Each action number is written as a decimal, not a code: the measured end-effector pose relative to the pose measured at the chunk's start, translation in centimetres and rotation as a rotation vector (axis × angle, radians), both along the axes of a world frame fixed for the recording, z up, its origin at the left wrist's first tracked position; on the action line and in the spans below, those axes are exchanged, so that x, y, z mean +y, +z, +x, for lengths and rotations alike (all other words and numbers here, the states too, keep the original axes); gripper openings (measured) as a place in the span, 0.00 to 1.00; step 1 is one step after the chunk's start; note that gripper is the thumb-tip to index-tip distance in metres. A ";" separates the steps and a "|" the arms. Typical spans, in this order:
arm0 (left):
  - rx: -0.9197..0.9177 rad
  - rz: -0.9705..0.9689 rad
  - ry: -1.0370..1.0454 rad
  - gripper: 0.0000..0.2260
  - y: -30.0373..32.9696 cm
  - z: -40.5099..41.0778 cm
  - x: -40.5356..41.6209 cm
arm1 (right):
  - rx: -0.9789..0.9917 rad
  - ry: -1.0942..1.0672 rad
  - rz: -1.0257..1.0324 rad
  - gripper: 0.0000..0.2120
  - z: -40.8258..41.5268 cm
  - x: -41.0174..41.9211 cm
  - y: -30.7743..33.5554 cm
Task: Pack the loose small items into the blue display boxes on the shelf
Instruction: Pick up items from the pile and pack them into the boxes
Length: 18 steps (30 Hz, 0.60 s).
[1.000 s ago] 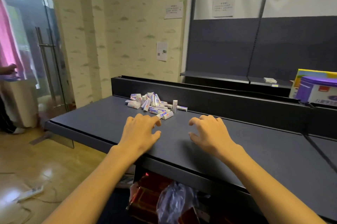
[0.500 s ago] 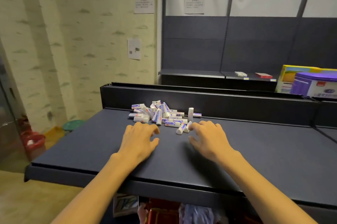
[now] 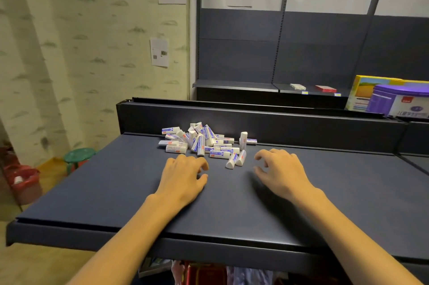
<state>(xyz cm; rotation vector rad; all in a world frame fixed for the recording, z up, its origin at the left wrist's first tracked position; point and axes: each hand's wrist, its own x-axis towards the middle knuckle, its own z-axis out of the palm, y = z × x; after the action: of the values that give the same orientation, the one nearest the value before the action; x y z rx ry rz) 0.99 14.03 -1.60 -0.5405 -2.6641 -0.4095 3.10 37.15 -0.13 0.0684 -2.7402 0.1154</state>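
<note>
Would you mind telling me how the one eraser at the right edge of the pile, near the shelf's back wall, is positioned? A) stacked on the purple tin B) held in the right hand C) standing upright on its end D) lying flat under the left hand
C: the eraser stands upright on its end on the shelf, apart from both hands, right of the pile of erasers.

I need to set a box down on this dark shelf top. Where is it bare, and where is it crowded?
The shelf top is bare left of the left hand out to the left edge, and right of the right hand. The strip in front of both wrists is bare too. It is crowded at the back, where the pile of erasers lies against the back rail.
</note>
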 end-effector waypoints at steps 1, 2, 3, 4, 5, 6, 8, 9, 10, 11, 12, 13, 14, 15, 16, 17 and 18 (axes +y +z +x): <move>0.001 0.007 0.001 0.10 0.0 -0.2 0.3 | 0.002 -0.004 -0.010 0.16 -0.3 0.6 0.0; -0.002 0.012 0.003 0.10 -0.1 -0.4 0.5 | 0.004 -0.006 -0.020 0.16 -0.6 1.1 0.1; -0.005 0.016 0.005 0.10 -0.1 -0.6 0.9 | 0.007 -0.006 -0.029 0.15 -0.9 1.5 0.1; -0.006 0.021 0.006 0.10 -0.1 -0.9 1.2 | 0.016 -0.003 -0.038 0.15 -1.2 1.8 0.2; -0.003 0.026 0.007 0.10 0.0 -1.1 1.5 | 0.022 0.003 -0.048 0.15 -1.6 1.9 0.3; 0.001 0.030 0.009 0.10 0.0 -1.4 1.9 | 0.025 0.013 -0.056 0.15 -1.9 2.0 0.3; 0.021 0.041 0.007 0.10 0.1 -2.0 2.7 | 0.026 0.041 -0.071 0.15 -2.6 1.7 0.4; 0.026 0.049 0.003 0.10 0.2 -2.2 3.1 | 0.021 0.053 -0.079 0.14 -3.0 1.5 0.4; 0.025 0.063 -0.002 0.10 0.2 -2.4 3.6 | 0.019 0.063 -0.085 0.14 -3.3 1.1 0.4; 0.028 0.077 -0.009 0.11 0.2 -2.6 4.0 | 0.018 0.071 -0.088 0.14 -3.7 0.8 0.5; 0.027 0.087 -0.015 0.11 0.2 -2.8 4.4 | 0.017 0.078 -0.086 0.13 -4.0 0.5 0.5; 0.024 0.094 -0.018 0.12 0.2 -3.0 4.8 | 0.011 0.081 -0.079 0.13 -4.3 0.3 0.5; 0.022 0.105 -0.016 0.12 0.1 -3.3 5.2 | 0.003 0.082 -0.072 0.13 -4.6 0.1 0.5; 0.022 0.113 -0.013 0.13 0.0 -3.5 5.5 | -0.007 0.081 -0.069 0.13 -5.0 0.2 0.4; 0.021 0.113 -0.009 0.13 -0.1 -3.7 5.8 | -0.021 0.080 -0.071 0.13 -5.2 0.3 0.1; 0.020 0.105 -0.002 0.14 -0.2 -3.8 6.1 | -0.038 0.082 -0.079 0.14 -5.4 0.4 -0.2; 0.020 0.100 0.005 0.15 -0.4 -4.0 6.3 | -0.058 0.090 -0.087 0.15 -5.5 0.6 -0.5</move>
<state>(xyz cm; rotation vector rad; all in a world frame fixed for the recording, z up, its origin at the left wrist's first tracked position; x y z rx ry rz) -3.01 20.37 -1.95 -0.5049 -2.6094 -0.5295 -2.38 37.76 -0.62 0.1673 -2.7858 0.2650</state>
